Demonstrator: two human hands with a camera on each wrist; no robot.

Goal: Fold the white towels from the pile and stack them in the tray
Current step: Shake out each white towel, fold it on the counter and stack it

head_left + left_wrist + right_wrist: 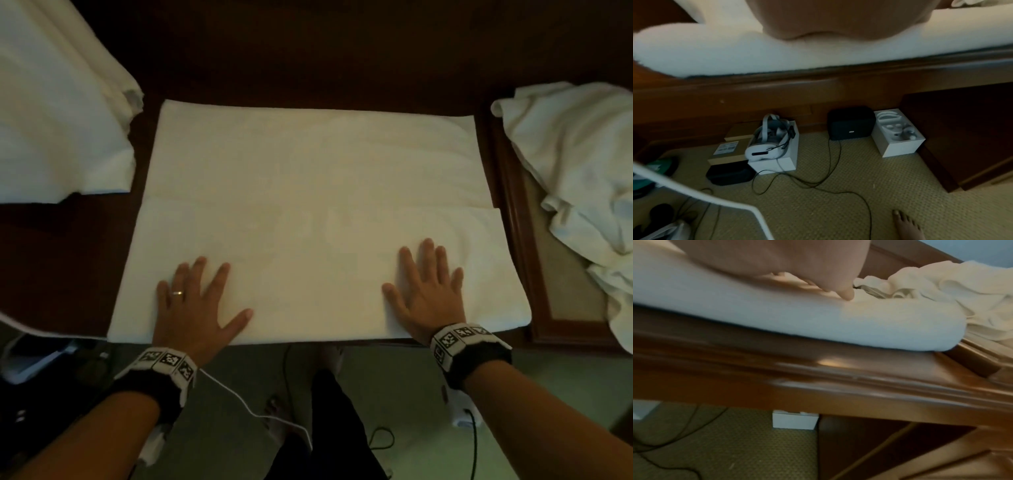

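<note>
Towel [318,192] lies flat on the desk [68,267], near third folded up; left hand [191,301] and right hand [428,291] rest on it, fingers spread, smoothing; tray [513,212] at right holds crumpled towels [575,164]; next likely another fold, needs edge pinched.

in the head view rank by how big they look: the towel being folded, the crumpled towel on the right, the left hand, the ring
1. The towel being folded, by far the largest.
2. The crumpled towel; it is cut off by the frame's edge, so only its visible part counts.
3. The left hand, flat on the towel.
4. The ring, smallest.
</note>
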